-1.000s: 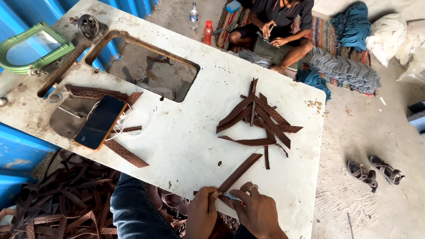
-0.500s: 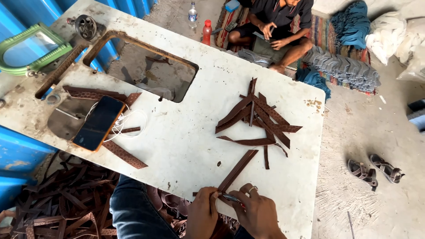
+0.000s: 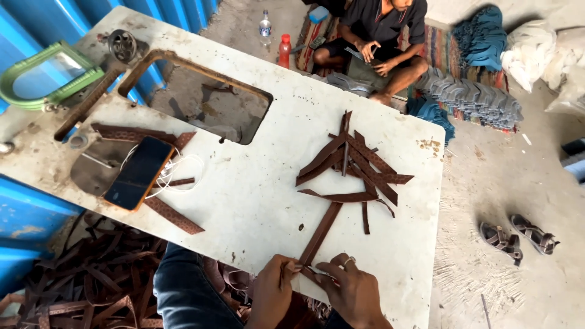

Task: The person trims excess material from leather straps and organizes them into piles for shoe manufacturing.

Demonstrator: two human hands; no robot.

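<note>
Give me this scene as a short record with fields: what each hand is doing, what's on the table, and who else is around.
left hand: left hand pinches the near end of a long brown strip
right hand: right hand grips the same end at the table's near edge
table: worn white table with a rectangular cutout
pile: brown strips crisscrossed beyond the held one
phone: dark phone lying on a white cable
floor: sandals to the right; more strips heaped under the table
other person: seated person beyond the table's far edge

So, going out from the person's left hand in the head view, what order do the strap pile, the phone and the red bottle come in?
From the left hand:
1. Strap pile, up and to the right on the table.
2. Phone, far left of the table.
3. Red bottle, on the floor past the table.
</note>
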